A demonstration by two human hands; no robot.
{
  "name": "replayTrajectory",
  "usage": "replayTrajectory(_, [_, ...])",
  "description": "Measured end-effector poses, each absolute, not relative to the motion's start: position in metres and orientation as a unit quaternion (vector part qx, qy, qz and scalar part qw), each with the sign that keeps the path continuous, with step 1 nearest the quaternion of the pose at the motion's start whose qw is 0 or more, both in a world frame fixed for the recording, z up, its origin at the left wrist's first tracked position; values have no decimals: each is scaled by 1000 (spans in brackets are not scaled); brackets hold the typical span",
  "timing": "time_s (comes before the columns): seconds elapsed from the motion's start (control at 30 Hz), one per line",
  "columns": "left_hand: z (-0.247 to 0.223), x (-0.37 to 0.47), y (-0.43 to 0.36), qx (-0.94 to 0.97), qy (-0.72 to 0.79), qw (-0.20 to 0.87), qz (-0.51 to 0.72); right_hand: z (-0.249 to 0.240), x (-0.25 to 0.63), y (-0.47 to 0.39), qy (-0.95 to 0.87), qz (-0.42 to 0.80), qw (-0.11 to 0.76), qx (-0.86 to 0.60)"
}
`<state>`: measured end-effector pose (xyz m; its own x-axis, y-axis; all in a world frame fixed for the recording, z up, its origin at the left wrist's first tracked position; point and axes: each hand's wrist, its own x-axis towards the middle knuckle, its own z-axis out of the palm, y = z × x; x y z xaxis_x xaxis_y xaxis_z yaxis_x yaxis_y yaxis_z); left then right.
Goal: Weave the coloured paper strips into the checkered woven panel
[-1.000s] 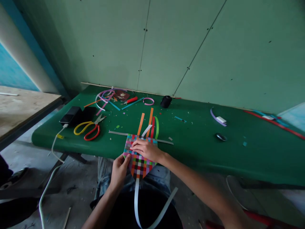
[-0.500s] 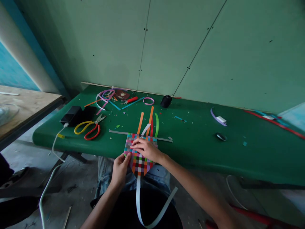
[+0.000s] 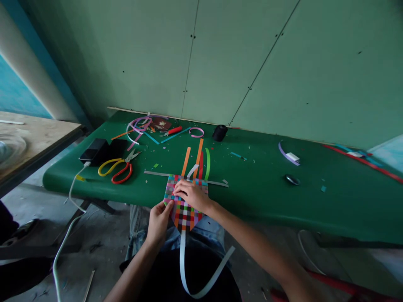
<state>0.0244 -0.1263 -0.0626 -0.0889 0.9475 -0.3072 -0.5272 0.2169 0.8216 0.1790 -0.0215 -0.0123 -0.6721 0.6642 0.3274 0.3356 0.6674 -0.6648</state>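
Observation:
A multicoloured woven piece (image 3: 184,214) hangs over the front edge of the green table, its pointed end above my lap. My left hand (image 3: 160,216) pinches its left edge between thumb and fingers. Bent fingers of my right hand (image 3: 192,195) lie across the upper part of the weave; what they hold, if anything, is too small to make out. Orange, red and green strips (image 3: 207,164) stick out from the top. Grey strips reach out to both sides. A long white strip (image 3: 182,260) curves down from the point.
Scissors (image 3: 121,167) and a black box with a cable (image 3: 94,152) lie on the left of the green table (image 3: 267,197). Behind are a red-handled cutter (image 3: 174,130), loose strips and a black spool (image 3: 219,133). A dark oval object (image 3: 292,180) is at right.

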Motion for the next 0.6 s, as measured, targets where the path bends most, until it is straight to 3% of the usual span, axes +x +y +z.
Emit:
replayTrajectory(0.23, [-58,37,-129,195,442,632,606,-10,177,-27,-888,228,264,-299])
replayTrajectory(0.4, [-55,50,-130,188,443,607,633,2,193,-29,-922,225,204,-242])
replayTrajectory(0.6, [-46,49,-114,301,484,541,619,14,208,-14,-921,247,174,-245])
